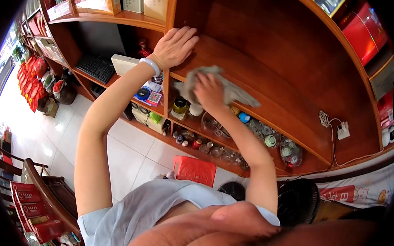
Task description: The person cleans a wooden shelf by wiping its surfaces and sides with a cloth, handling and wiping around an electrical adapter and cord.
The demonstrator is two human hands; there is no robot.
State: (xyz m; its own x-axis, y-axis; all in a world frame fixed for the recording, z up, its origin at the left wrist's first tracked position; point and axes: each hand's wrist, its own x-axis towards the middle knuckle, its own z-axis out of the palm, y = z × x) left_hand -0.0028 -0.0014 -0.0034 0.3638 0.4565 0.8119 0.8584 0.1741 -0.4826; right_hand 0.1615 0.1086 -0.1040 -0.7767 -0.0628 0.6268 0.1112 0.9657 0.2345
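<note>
My left hand (175,47) lies with its fingers stretched out against the wooden upright at the left end of a brown shelf (257,86). A pale bracelet (150,65) circles that wrist. Lower and to the right, my right hand (207,90) presses a crumpled grey cloth (235,93) onto the front part of the same shelf board, its fingers bent over the cloth. One end of the cloth trails to the right along the shelf edge.
Glass jars (291,153) and small bottles (197,143) crowd the shelves below. A keyboard (96,68) and a white box (125,63) stand at the left. A cable (325,120) hangs near a socket (342,130) at the right. A red stool (195,170) is below.
</note>
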